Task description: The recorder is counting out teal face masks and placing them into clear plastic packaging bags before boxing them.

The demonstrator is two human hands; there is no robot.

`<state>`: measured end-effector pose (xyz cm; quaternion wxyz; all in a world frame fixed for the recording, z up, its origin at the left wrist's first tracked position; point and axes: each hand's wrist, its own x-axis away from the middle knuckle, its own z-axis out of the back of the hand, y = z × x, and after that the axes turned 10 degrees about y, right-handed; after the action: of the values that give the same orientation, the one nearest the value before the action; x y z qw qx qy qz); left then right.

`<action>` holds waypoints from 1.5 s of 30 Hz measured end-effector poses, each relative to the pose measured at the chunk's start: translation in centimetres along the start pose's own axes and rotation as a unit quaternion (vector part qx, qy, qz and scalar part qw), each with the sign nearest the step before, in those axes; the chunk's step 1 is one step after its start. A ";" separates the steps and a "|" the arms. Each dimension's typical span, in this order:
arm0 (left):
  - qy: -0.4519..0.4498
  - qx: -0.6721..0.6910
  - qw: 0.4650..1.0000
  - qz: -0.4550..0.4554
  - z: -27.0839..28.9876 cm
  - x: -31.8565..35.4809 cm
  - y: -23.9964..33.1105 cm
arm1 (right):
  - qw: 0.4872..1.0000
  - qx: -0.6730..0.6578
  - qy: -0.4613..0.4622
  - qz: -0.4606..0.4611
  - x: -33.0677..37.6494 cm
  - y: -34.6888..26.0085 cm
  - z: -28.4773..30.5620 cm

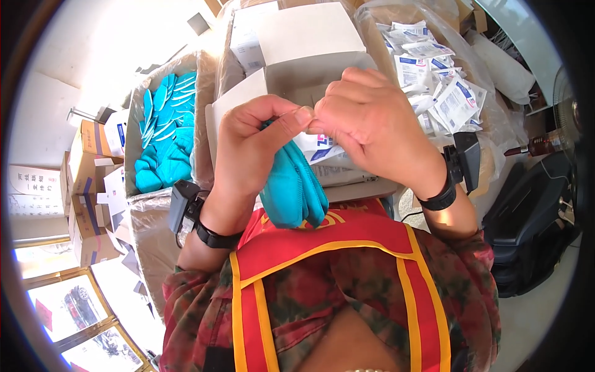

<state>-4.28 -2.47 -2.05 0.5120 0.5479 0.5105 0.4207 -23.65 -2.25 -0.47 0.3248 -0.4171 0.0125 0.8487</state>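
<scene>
Over the open white box [226,108], my left hand [248,139] is closed, and a small stack of teal folded face masks [290,189] hangs from its fingers. Its thumb and forefinger pinch together at the tip, meeting my right hand [375,121]. The right hand's fingers are curled in a pinch against the left thumb. Whatever lies between those fingertips is too small to make out. Below the hands, a white and blue packet [322,149] shows in the box, partly hidden by the fingers and the masks.
On the left stands a lined carton [201,118] full of teal masks [167,130]. At the right, another lined carton [372,37] holds many white and blue packets [457,102]. Stacked cardboard boxes [90,155] stand far left; a black bag or seat [527,229] is at right.
</scene>
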 end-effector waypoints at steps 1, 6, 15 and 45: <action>-0.001 0.001 1.000 -0.003 0.1 -0.3 -0.2 | 0.999 0.035 0.018 0.021 -0.1 -0.2 -0.1; 0.062 0.065 0.993 0.080 0.6 -2.0 -2.5 | 0.987 0.117 0.017 0.109 0.1 -1.4 -0.5; 0.139 0.022 0.988 0.063 3.8 -6.6 -5.5 | 0.990 0.055 0.083 0.100 1.0 -3.5 2.9; -0.205 -0.186 0.961 -0.018 1.8 -2.2 -2.3 | 0.994 0.079 0.068 0.021 0.5 0.1 -1.0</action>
<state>-3.06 -5.04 -4.44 0.7060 0.5082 0.3168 0.3780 -23.18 -2.41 -1.50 0.3375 -0.4469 0.1107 0.8211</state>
